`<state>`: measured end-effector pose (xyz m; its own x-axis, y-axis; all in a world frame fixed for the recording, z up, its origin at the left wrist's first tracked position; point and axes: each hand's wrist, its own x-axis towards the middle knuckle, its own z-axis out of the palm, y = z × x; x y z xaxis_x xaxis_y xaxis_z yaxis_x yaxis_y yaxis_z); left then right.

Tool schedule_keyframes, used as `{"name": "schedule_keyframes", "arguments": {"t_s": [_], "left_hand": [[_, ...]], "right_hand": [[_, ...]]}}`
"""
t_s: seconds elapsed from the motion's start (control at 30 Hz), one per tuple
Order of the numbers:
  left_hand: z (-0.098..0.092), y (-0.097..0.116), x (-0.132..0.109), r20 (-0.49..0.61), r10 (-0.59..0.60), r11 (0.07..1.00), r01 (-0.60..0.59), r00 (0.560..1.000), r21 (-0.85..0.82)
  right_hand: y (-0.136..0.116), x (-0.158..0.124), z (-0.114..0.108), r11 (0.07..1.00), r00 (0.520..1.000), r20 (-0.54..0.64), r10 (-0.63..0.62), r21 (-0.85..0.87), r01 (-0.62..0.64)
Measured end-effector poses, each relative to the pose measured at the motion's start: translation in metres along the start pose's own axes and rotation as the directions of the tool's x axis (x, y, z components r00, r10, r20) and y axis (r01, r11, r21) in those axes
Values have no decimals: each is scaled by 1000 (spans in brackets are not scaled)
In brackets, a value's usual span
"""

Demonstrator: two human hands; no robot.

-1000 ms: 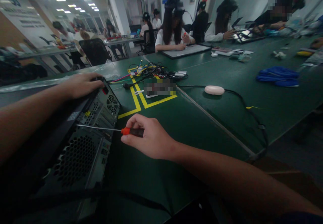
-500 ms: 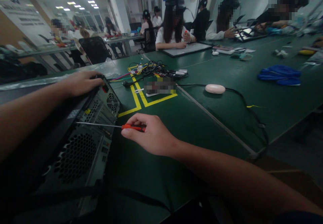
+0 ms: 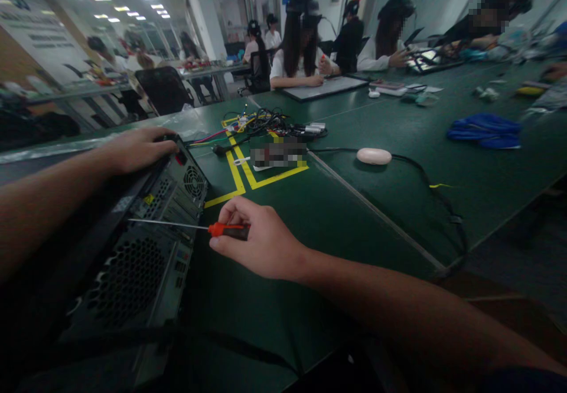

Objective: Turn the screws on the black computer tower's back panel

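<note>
A black desktop computer case (image 3: 146, 251) lies on its side on the green table (image 3: 336, 221), its rear panel with fan grilles facing me. My right hand (image 3: 259, 242) is closed around a screwdriver (image 3: 212, 229) with a red and black handle. Its thin shaft runs left, level, and the tip touches the rear panel near the case's upper edge. My left hand (image 3: 135, 148) rests on the case's far top corner, fingers curled over the edge.
Yellow tape lines (image 3: 241, 177) mark the table beyond the case. A bundle of cables (image 3: 266, 124) lies behind them. A pink oval object (image 3: 374, 156) sits on a black cord, with blue cloth (image 3: 485, 130) further right. Other people sit working at the far end.
The handle has turned in my right hand's fingers, showing more red and then black again. Tip and left hand stay where they were; the view shifted slightly.
</note>
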<state>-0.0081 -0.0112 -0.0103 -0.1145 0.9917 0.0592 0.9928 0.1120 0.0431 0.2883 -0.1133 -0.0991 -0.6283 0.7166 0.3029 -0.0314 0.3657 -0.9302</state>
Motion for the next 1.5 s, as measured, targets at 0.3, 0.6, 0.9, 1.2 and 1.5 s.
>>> {"name": "schedule_keyframes", "arguments": {"t_s": [0.3,0.6,0.9,1.2,1.5], "left_hand": [[1,-4,2,-10,15,1000,-15,1000,-4],[0,1,-1,-6,-18,1000,18,1000,-3],[-1,2,-2,-7,-6,1000,6,1000,-20],[-2,4,-3,-14,-16,1000,16,1000,-22],[-2,6,-4,-10,-23,1000,23,1000,-18]], "right_hand": [[2,0,0,1000,1000,8,18,11,-18],[1,0,0,1000,1000,10,27,3,-28],[-1,0,0,999,999,-35,30,31,-29],[1,1,3,998,998,-31,56,27,-55],[1,0,-1,1000,1000,-16,-23,6,23]]}}
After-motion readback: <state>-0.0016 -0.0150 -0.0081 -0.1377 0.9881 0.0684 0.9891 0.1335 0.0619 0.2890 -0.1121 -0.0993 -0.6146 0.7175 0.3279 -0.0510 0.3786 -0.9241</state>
